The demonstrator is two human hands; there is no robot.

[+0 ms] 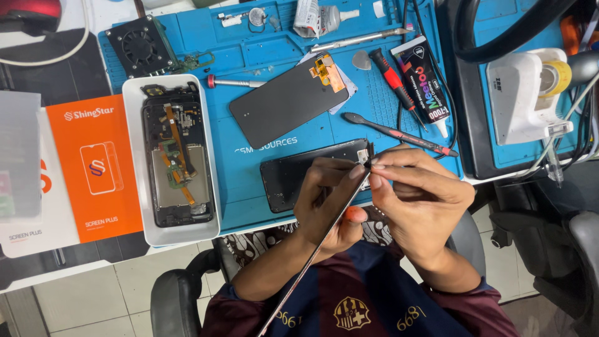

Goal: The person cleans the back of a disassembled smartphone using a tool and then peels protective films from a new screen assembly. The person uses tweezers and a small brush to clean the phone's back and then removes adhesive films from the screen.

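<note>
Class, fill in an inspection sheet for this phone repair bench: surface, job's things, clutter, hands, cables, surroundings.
Surface: blue work mat on a white desk.
Job's things: thin screen panel held edge-on; black phone frame lies behind it.
Clutter: opened phone in a white tray, black panel, glue tube, red screwdriver, spudger, fan, orange box.
Hands: left hand grips the panel; right hand pinches its top corner.
Cables: black cables at right.
Surroundings: chair, tiled floor.

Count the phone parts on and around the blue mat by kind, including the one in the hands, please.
Flat dark screen panels: 3, on the mat, at its front edge, edge-on in the left hand and right hand.
Opened phone bodies: 1, in the white tray.
Cooling fans: 1.
Total: 5
</note>
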